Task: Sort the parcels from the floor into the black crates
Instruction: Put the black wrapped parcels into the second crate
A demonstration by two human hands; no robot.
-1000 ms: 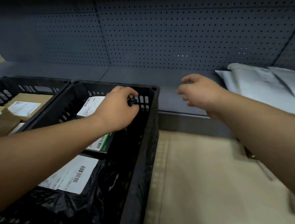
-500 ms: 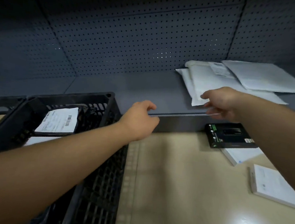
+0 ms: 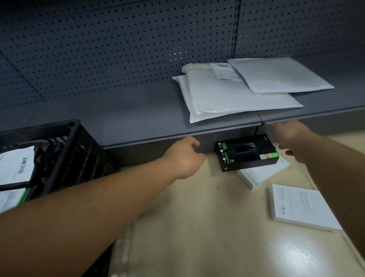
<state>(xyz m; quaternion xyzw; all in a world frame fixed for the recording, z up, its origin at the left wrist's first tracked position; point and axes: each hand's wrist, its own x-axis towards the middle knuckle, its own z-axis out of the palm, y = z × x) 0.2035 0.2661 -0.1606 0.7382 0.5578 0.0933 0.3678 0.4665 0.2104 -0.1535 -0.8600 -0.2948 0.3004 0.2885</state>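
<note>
A black box with green print [image 3: 247, 154] lies on the floor against the shelf base, partly on top of a white box [image 3: 261, 174]. A second white box [image 3: 303, 207] lies further right. My left hand [image 3: 185, 158] hovers just left of the black box, fingers loosely curled, holding nothing. Over the black box's right end my right hand [image 3: 293, 139] is blurred, with its fingers spread and nothing in it. At the left, a black crate [image 3: 71, 149] holds labelled parcels [image 3: 9, 166].
White padded mailers [image 3: 242, 92] lie stacked on the low grey shelf [image 3: 135, 115] under a perforated back panel. The tan floor [image 3: 213, 239] is glossy in front of me. My left forearm crosses over the crate's corner.
The view swung right, away from the crate. Both hands left the crate area and moved down and right toward the black box on the floor.
</note>
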